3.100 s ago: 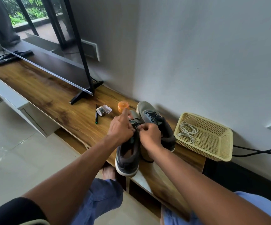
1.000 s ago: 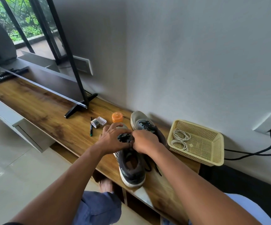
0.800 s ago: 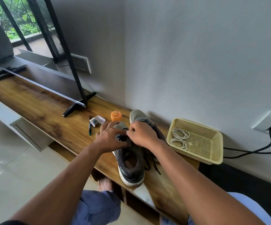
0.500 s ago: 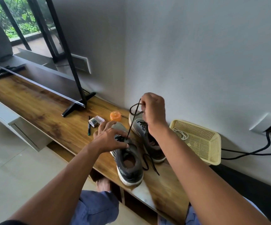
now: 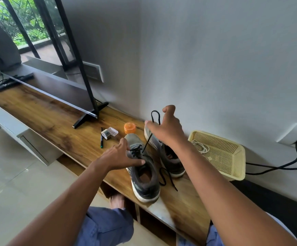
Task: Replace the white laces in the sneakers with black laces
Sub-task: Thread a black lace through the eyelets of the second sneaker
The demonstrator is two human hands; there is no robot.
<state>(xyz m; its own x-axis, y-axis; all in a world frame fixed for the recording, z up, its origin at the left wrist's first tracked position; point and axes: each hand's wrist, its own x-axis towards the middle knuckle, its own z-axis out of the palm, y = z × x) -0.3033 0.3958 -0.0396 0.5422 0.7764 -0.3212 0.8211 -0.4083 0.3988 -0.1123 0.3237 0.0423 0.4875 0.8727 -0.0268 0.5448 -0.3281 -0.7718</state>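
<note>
Two grey sneakers stand on the wooden bench (image 5: 59,125). My left hand (image 5: 119,157) grips the near sneaker (image 5: 146,181) over its laced front, thumb on the tongue. My right hand (image 5: 167,130) is raised above the far sneaker (image 5: 172,162). It holds a black lace (image 5: 146,142) that runs straight up from the near sneaker's eyelets and loops above the hand. The index finger and thumb stick out; the other fingers are hidden. The lace's other end lies loose on the bench between the sneakers. White laces (image 5: 200,147) lie coiled in the yellow basket (image 5: 233,176).
An orange cap (image 5: 129,127), a clear plastic box (image 5: 109,132) and a pen (image 5: 101,139) lie left of the sneakers. A TV on a black foot (image 5: 89,116) stands further left. A black cable (image 5: 277,167) runs from the wall socket behind the basket.
My right hand left the near sneaker and rose, pulling the black lace up and away through the eyelets. Its index finger and thumb have now spread. My left hand stayed on the sneaker.
</note>
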